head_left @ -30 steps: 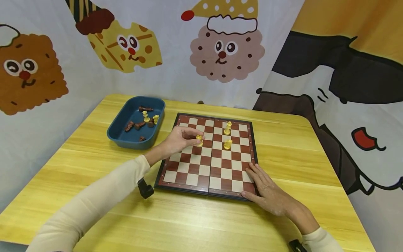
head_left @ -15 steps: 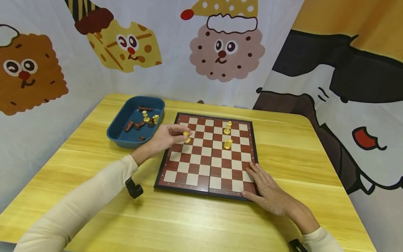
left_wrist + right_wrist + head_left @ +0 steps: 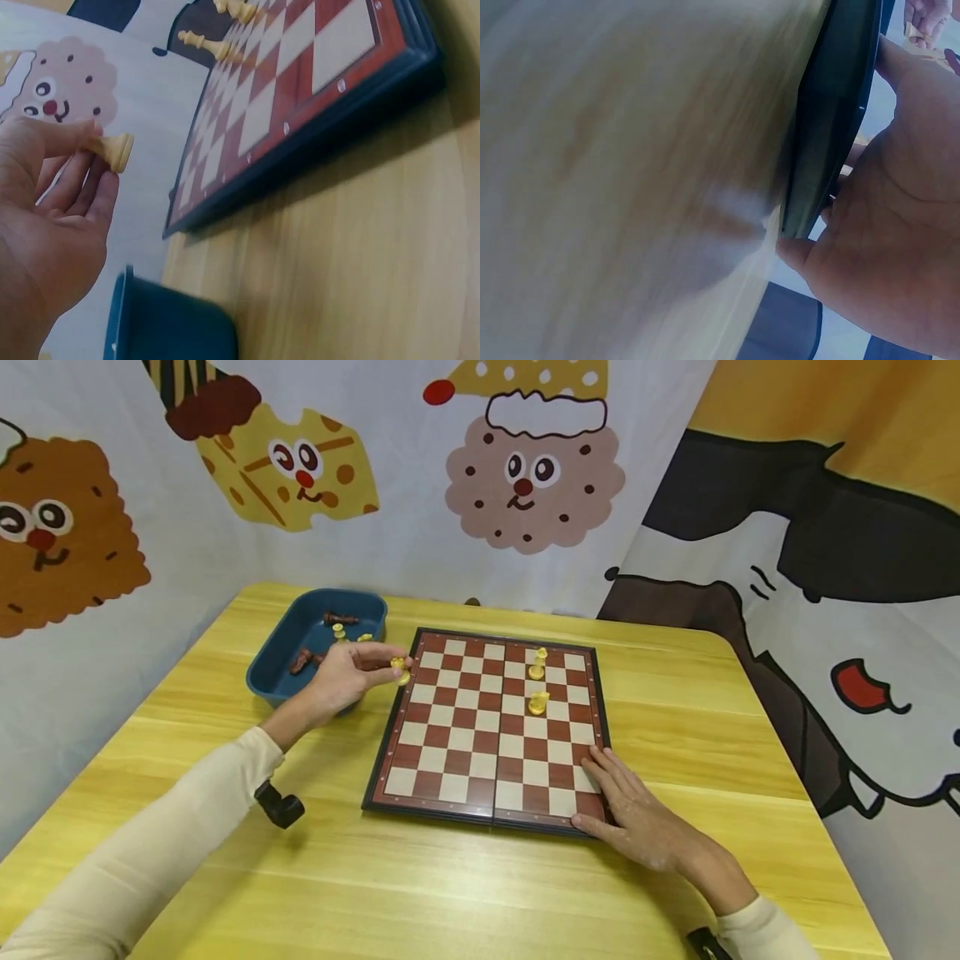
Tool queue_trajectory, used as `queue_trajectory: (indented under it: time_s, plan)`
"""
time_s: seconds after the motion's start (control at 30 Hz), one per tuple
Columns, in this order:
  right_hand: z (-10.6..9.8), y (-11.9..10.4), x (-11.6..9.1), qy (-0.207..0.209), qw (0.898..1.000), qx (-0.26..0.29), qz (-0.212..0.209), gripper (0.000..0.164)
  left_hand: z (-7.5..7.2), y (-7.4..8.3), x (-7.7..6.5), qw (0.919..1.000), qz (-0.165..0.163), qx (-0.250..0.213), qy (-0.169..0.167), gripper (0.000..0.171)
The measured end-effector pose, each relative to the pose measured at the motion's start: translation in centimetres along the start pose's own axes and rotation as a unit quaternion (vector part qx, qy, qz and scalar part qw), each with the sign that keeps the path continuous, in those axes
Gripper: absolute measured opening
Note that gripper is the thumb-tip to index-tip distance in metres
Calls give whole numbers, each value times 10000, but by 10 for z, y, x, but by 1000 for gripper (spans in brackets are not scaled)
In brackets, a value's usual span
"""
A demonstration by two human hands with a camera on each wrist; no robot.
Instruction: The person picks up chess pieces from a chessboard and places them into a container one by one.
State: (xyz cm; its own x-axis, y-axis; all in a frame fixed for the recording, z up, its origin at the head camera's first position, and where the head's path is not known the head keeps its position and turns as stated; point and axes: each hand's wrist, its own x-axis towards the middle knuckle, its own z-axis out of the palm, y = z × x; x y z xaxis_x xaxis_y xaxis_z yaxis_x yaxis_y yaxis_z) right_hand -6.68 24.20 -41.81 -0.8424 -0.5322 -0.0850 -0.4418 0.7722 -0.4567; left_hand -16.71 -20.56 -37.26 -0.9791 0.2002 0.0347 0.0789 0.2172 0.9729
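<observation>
My left hand (image 3: 336, 683) pinches a yellow chess piece (image 3: 401, 672) between thumb and fingertips, over the left edge of the chessboard (image 3: 474, 714). In the left wrist view the piece's round base (image 3: 120, 153) sticks out from the fingers, which hide its top. At the board's near right corner rests my right hand (image 3: 647, 827), fingers extended along the right edge and thumb at the front edge. Two more yellow pieces stand on the right half of the board: a taller one (image 3: 537, 666) and, nearer, a knight (image 3: 538, 702).
Left of the board stands a blue plastic tray (image 3: 258, 672) holding brown and yellow chess pieces, partly hidden behind my left hand. Both lie on a light wooden table (image 3: 420, 893). A cartoon-printed cloth (image 3: 420, 518) hangs right behind the table.
My left hand has carried the yellow piece leftward from over the board's left half to its left edge, now overlapping the tray. The right hand stays in place.
</observation>
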Motion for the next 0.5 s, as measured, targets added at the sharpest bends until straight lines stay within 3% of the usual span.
queue_trajectory:
  time_s: [0.2, 0.5]
  plan:
    - [-1, -2, 0, -112, 9997, 19, 224, 88, -9, -6, -6, 9994, 104, 183, 282, 34]
    - [-1, -7, -1, -79, 9994, 56, 331, 98, -23, -8, -13, 9985, 83, -192, 504, 31]
